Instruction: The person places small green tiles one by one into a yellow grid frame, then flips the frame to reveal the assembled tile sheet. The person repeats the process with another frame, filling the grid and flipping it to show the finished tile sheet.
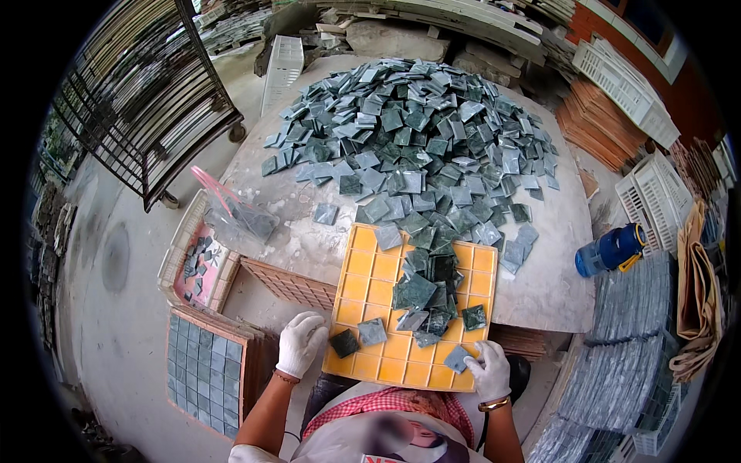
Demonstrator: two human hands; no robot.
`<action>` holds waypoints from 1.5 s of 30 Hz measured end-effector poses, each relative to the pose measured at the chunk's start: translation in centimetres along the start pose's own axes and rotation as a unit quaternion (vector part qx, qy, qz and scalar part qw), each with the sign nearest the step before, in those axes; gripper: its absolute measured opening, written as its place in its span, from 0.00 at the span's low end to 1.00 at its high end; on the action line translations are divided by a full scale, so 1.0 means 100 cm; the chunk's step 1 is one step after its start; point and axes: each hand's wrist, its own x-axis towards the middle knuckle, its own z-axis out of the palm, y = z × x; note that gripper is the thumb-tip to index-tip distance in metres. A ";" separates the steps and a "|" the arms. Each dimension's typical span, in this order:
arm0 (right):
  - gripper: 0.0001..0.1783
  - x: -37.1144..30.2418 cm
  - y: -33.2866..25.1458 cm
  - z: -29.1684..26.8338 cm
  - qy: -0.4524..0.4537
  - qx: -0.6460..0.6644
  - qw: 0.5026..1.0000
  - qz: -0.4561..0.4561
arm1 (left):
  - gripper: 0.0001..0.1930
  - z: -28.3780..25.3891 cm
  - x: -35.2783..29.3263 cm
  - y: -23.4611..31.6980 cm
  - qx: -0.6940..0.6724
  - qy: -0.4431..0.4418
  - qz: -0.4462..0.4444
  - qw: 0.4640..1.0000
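Observation:
A yellow grid tray (376,266) tilts from the work table toward my lap. On it a heap of dark green stone tiles (415,292) runs down the middle, with several loose tiles scattered around. In a white glove, my right hand (491,372) is at the tray's lower right corner, its fingertips pinching the edge of a small grey-blue tile (456,359). My left hand (302,340), gloved too, hovers beside the tray's left edge, fingers loosely curved and apart from the thumb, holding nothing. Nearest to it on the tray lies a dark square tile (345,343).
A large pile of tiles (417,116) covers the far part of the table (301,208). At left are a pink-lined crate (185,262) and a tile-filled grid panel (204,370). A blue bottle (610,250) stands at the right edge, above stacked tile sheets (625,370). A metal rack (147,100) is far left.

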 end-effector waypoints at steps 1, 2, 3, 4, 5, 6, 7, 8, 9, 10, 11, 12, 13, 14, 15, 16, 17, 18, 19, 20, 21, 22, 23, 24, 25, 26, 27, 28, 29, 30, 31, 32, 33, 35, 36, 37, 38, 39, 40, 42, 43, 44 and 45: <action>0.24 -0.002 0.001 0.000 -0.011 -0.021 1.000 -0.016 | 0.10 -0.001 -0.004 -0.001 0.021 0.003 0.002 1.000; 0.27 -0.004 0.003 0.000 -0.022 -0.042 0.998 -0.031 | 0.10 -0.001 -0.008 -0.003 0.041 0.006 0.004 0.999; 0.31 -0.008 0.006 -0.002 -0.032 -0.066 0.996 -0.044 | 0.17 0.004 -0.013 -0.004 0.075 -0.003 0.022 0.997; 0.39 -0.009 0.014 0.003 -0.045 -0.110 0.991 -0.064 | 0.20 0.005 -0.017 -0.003 0.102 -0.014 0.039 0.994; 0.41 -0.011 0.009 0.000 -0.058 -0.130 0.988 -0.060 | 0.23 0.009 -0.018 0.006 0.121 -0.028 0.059 0.990; 0.43 -0.011 0.001 0.000 -0.072 -0.149 0.985 -0.055 | 0.26 0.014 -0.019 0.012 0.141 -0.042 0.080 0.986; 0.44 -0.012 -0.003 0.001 -0.069 -0.169 0.981 -0.071 | 0.31 0.020 -0.023 0.009 0.153 -0.050 0.072 0.984; 0.45 -0.011 -0.005 0.002 -0.063 -0.186 0.977 -0.085 | 0.31 0.024 -0.024 0.012 0.158 -0.035 0.073 0.984; 0.43 -0.009 -0.009 0.005 -0.076 -0.193 0.976 -0.073 | 0.31 0.024 -0.024 0.010 0.164 -0.032 0.074 0.983; 0.40 -0.008 -0.009 0.005 -0.076 -0.187 0.976 -0.078 | 0.31 0.026 -0.025 0.009 0.170 -0.029 0.074 0.982; 0.39 -0.007 -0.002 0.007 -0.074 -0.181 0.977 -0.086 | 0.30 0.028 -0.025 0.011 0.165 -0.027 0.086 0.982; 0.38 -0.005 -0.001 0.009 -0.073 -0.174 0.977 -0.096 | 0.29 0.027 -0.024 0.013 0.170 -0.033 0.093 0.981; 0.37 -0.006 -0.001 0.008 -0.074 -0.173 0.978 -0.091 | 0.28 0.026 -0.023 0.014 0.174 -0.038 0.100 0.979; 0.36 -0.006 -0.002 0.005 -0.075 -0.173 0.978 -0.086 | 0.28 0.025 -0.022 0.016 0.179 -0.043 0.106 0.977; 0.35 -0.007 -0.005 0.003 -0.077 -0.169 0.979 -0.081 | 0.27 0.023 -0.020 0.017 0.181 -0.049 0.112 0.976; 0.35 -0.009 -0.005 -0.001 -0.086 -0.175 0.977 -0.083 | 0.27 0.020 -0.020 0.016 0.183 -0.059 0.124 0.974; 0.34 -0.012 -0.001 -0.009 -0.095 -0.181 0.975 -0.084 | 0.27 0.018 -0.021 0.012 0.184 -0.069 0.136 0.971; 0.34 -0.015 0.003 -0.017 -0.105 -0.186 0.973 -0.084 | 0.28 0.015 -0.024 0.009 0.186 -0.080 0.146 0.968; 0.32 -0.017 0.008 -0.025 -0.093 -0.199 0.964 -0.150 | 0.29 0.010 -0.027 0.007 0.179 -0.094 0.166 0.965; 0.31 -0.021 0.014 -0.029 -0.111 -0.141 0.976 -0.124 | 0.29 0.006 -0.031 0.005 0.177 -0.107 0.168 0.964; 0.29 -0.024 0.015 -0.033 -0.129 -0.085 0.983 -0.098 | 0.29 0.003 -0.036 0.003 0.173 -0.120 0.171 0.963; 0.27 -0.027 0.014 -0.036 -0.145 -0.028 0.986 -0.072 | 0.30 0.002 -0.041 0.001 0.169 -0.132 0.173 0.961; 0.23 -0.031 0.010 -0.040 -0.150 0.005 0.988 -0.030 | 0.30 0.001 -0.043 -0.001 0.172 -0.136 0.176 0.960; 0.22 -0.031 0.014 -0.041 -0.165 0.023 0.986 -0.010 | 0.30 0.002 -0.043 -0.001 0.172 -0.136 0.176 0.960; 0.20 -0.031 0.021 -0.042 -0.179 0.041 0.983 0.009 | 0.30 0.003 -0.043 -0.001 0.171 -0.135 0.176 0.960; 0.19 -0.028 0.027 -0.040 -0.195 0.060 0.979 0.025 | 0.30 0.003 -0.043 -0.001 0.173 -0.133 0.174 0.960; 0.15 -0.024 0.030 -0.038 -0.150 0.001 0.985 -0.088 | 0.31 0.000 -0.042 0.002 0.159 -0.144 0.168 0.962; 0.15 -0.020 0.033 -0.036 -0.141 -0.013 0.985 -0.102 | 0.31 0.000 -0.042 0.001 0.146 -0.149 0.168 0.963; 0.14 -0.015 0.035 -0.034 -0.131 -0.025 0.984 -0.118 | 0.32 -0.002 -0.041 -0.001 0.136 -0.155 0.169 0.964; 0.13 -0.012 0.036 -0.032 -0.122 -0.037 0.983 -0.133 | 0.32 -0.003 -0.040 -0.003 0.125 -0.160 0.169 0.964; 0.12 -0.010 0.037 -0.030 -0.109 -0.021 0.986 -0.126 | 0.32 -0.004 -0.040 -0.005 0.111 -0.153 0.165 0.968; 0.12 -0.009 0.037 -0.027 -0.103 -0.034 0.986 -0.128 | 0.32 -0.005 -0.040 -0.007 0.097 -0.147 0.158 0.972; 0.12 -0.009 0.037 -0.027 -0.093 -0.049 0.986 -0.128 | 0.31 -0.004 -0.040 -0.008 0.081 -0.142 0.154 0.974; 0.12 -0.011 0.035 -0.024 -0.078 -0.068 0.986 -0.127 | 0.31 -0.005 -0.041 -0.011 0.072 -0.145 0.144 0.976; 0.12 -0.014 0.032 -0.024 -0.074 -0.074 0.986 -0.127 | 0.31 -0.004 -0.043 -0.012 0.065 -0.146 0.137 0.977; 0.13 -0.017 0.028 -0.023 -0.070 -0.080 0.986 -0.126 | 0.31 -0.004 -0.043 -0.013 0.072 -0.147 0.142 0.976; 0.13 -0.020 0.027 -0.021 -0.066 -0.085 0.986 -0.125 | 0.30 -0.004 -0.043 -0.014 0.079 -0.148 0.147 0.975; 0.15 -0.023 0.025 -0.019 -0.066 -0.105 0.985 -0.121 | 0.30 -0.004 -0.042 -0.014 0.086 -0.148 0.152 0.973; 0.15 -0.026 0.022 -0.018 -0.070 -0.126 0.982 -0.118 | 0.30 -0.005 -0.040 -0.011 0.091 -0.152 0.163 0.971; 0.16 -0.031 0.014 -0.017 -0.078 -0.167 0.977 -0.111 | 0.30 -0.008 -0.033 -0.002 0.102 -0.158 0.186 0.964; 0.16 -0.033 0.013 -0.014 -0.076 -0.189 0.970 -0.133 | 0.30 -0.007 -0.032 0.000 0.103 -0.160 0.186 0.964; 0.16 -0.031 0.011 -0.013 -0.085 -0.192 0.970 -0.122 | 0.30 -0.004 -0.031 -0.004 0.099 -0.164 0.182 0.964; 0.16 -0.031 0.008 -0.015 -0.089 -0.189 0.971 -0.114 | 0.30 -0.004 -0.030 -0.003 0.101 -0.166 0.183 0.964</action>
